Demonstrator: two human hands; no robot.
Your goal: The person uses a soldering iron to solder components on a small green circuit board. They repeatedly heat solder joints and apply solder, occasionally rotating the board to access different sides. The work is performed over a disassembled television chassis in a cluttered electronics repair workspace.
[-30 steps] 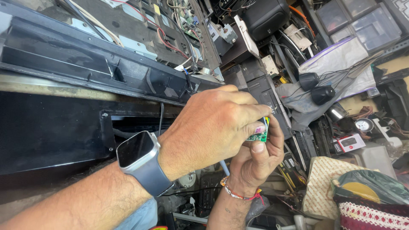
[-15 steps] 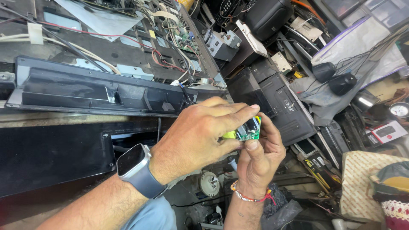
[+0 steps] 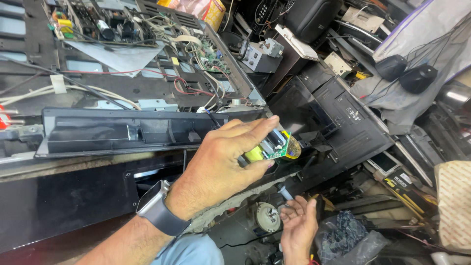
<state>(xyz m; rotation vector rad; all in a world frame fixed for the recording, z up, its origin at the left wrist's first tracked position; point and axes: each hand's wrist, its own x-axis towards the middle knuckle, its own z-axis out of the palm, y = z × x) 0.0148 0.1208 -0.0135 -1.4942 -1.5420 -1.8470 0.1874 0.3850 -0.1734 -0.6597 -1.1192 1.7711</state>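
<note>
So the small green circuit board (image 3: 275, 147) sits about dead centre of the frame, pinched in the left hand (image 3: 221, 167) between the thumb underneath and the fingers curled over the top. It's got a yellow part near the palm and a rounded yellowish blob on the outer end. Its long side runs roughly left to right, sticking out of the fingertips toward the right of the frame and tilted up a little.

The right hand (image 3: 298, 229) is below it, lower centre, palm up and fingers loosely spread, holding nothing as far as I can see. There's a small bluish thing right by its fingertips, but I can't tell if it's touching. So the board lies up and slightly left of that free hand, with a clear gap between, and the left hand is plainly the nearer one since it's already gripping it.

Smartwatch (image 3: 156, 210) on the left wrist. Behind that: a long black plastic panel (image 3: 122, 135) across the left, exposed boards and loose wires (image 3: 191, 83) upper left, black casings and speakers upper right.
</note>
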